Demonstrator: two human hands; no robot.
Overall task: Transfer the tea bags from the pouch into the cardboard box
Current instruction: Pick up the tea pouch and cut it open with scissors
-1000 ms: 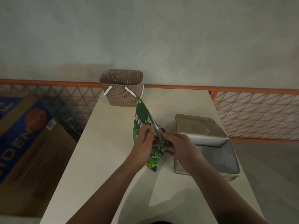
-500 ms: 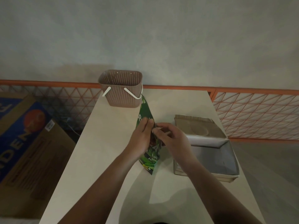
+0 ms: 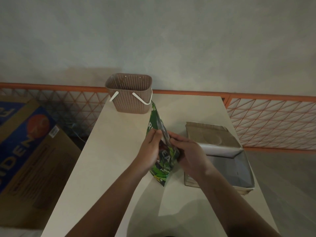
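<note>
A green tea pouch (image 3: 154,119) with white lettering stands upright near the middle of the white table (image 3: 106,159). My left hand (image 3: 150,151) grips its left side and my right hand (image 3: 189,153) grips its right side, fingers pinching the silvery mouth edge. An open cardboard box (image 3: 246,183) with a grey inside lies just right of my right hand, its lid flap (image 3: 210,134) folded back away from me. No tea bags are visible; the pouch's contents are hidden.
A brown perforated basket (image 3: 130,94) with white handles stands at the table's far end, just beyond the pouch. An orange lattice fence (image 3: 273,124) runs behind the table. A large printed carton (image 3: 25,151) sits on the floor at left.
Both hands have shifted slightly on the pouch's upper part, with the fingers now at its mouth. The pouch stays upright in about the same place.
</note>
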